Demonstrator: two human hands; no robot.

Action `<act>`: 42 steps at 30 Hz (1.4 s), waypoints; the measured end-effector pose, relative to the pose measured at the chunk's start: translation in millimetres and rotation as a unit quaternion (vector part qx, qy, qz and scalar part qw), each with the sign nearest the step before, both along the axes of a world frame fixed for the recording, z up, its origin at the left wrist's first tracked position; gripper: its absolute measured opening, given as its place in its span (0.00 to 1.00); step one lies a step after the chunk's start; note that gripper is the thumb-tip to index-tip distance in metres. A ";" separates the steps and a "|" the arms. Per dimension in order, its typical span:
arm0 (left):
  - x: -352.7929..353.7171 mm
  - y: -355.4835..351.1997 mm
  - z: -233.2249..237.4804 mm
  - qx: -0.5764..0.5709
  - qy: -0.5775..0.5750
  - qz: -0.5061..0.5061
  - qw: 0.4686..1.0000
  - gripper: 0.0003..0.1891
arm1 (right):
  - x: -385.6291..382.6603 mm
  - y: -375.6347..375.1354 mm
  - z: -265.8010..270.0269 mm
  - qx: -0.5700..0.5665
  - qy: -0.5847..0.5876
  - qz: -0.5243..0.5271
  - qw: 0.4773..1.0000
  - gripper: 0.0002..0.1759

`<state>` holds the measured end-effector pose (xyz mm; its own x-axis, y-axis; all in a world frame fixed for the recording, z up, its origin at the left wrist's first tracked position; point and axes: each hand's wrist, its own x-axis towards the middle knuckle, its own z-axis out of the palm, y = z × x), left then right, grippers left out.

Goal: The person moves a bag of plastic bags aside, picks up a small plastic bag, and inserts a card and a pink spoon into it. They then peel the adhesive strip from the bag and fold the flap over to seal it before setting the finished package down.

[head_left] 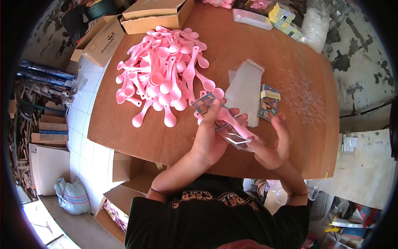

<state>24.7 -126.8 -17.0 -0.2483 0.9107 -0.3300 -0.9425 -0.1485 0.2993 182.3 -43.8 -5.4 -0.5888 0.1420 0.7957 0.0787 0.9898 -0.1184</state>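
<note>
My left hand (209, 139) is closed round a clear plastic bag (238, 141) with a pink measuring spoon (232, 120) and a printed blue card (203, 103). The spoon's bowl lies under my thumb, its handle slanting towards the bag's lower right end. My right hand (273, 147) is at that end, one fingertip against the spoon handle or the bag, another finger raised and apart. Just beyond lie a stack of flat clear bags (246, 91) and a bundle of printed cards (269, 108) with a pale band round it.
A large heap of pink spoons (166, 70) covers the table's left part. Thin clear strips (304, 97) are scattered at right. Cardboard boxes (155, 18), small yellow boxes (284, 18) and a plastic roll (315, 29) stand along the back. An open carton (132, 182) sits below the front edge.
</note>
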 end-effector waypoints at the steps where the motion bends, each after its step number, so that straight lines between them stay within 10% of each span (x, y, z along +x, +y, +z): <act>1: 0.6 0.5 1.9 -0.016 0.019 -0.004 1.000 0.24 | -0.3 -0.9 5.9 -0.067 -0.015 -0.035 0.997 0.17; 5: -1.3 -1.0 0.5 0.038 0.005 -0.022 0.999 0.26 | 11.8 10.3 44.4 -0.150 -0.115 0.052 0.981 0.14; 9: -2.4 -3.4 -3.3 0.005 0.065 0.098 0.993 0.31 | 20.8 5.8 96.8 -0.147 -0.023 -0.079 0.986 0.09; 13: -3.7 -0.7 -4.7 0.002 0.324 0.186 0.927 0.32 | -24.2 24.9 99.9 -0.094 -0.156 -0.087 0.979 0.07; 16: -17.3 1.7 -8.5 0.078 0.656 0.155 0.735 0.32 | -32.9 29.5 90.9 -0.157 -0.173 0.016 0.972 0.07; 23: -7.4 -17.5 4.2 0.073 0.530 0.037 0.844 0.14 | -34.7 16.9 91.2 -0.270 -0.208 0.072 0.937 0.05; 29: -2.4 -23.9 12.3 0.017 0.551 0.028 0.834 0.13 | -38.2 11.7 88.4 -0.207 -0.155 0.030 0.966 0.06; 38: -1.9 -26.8 23.9 0.021 0.778 0.004 0.628 0.16 | -33.2 14.8 72.5 0.002 -0.210 -0.032 0.977 0.08; 41: -6.4 -23.9 9.6 0.046 0.746 -0.009 0.664 0.15 | -31.1 22.9 64.8 -0.056 -0.206 -0.025 0.977 0.06; 42: -6.7 -23.5 9.7 0.049 0.746 -0.010 0.664 0.15 | -30.5 27.6 62.7 -0.229 -0.172 0.037 0.957 0.04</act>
